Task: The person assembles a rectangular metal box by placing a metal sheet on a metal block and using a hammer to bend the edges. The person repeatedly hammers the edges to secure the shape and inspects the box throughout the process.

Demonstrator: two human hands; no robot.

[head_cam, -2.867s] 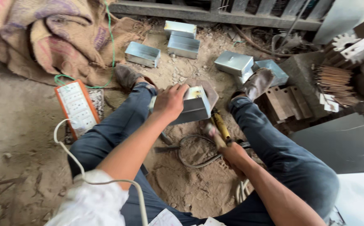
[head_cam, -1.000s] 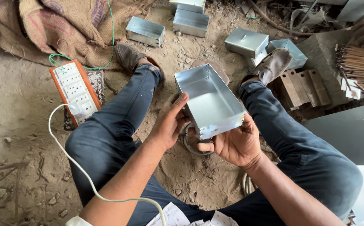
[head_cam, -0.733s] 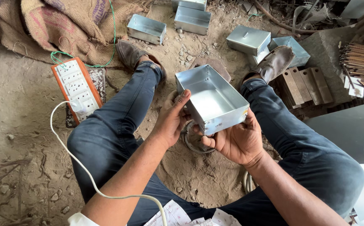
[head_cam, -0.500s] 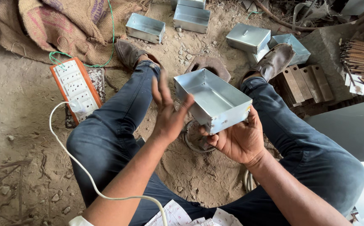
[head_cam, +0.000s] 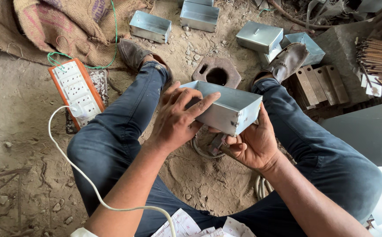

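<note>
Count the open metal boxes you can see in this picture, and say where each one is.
5: one metal box held in both hands, two by the sacking, two near the right shoe. More may lie outside the frame.

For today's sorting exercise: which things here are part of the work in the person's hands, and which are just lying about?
In hand:
open metal box
left hand gripping its near side
right hand cupping it from below

Lying about:
finished metal boxes on the dirt
orange power strip with white cable
burlap sacks
bundle of rods
</note>
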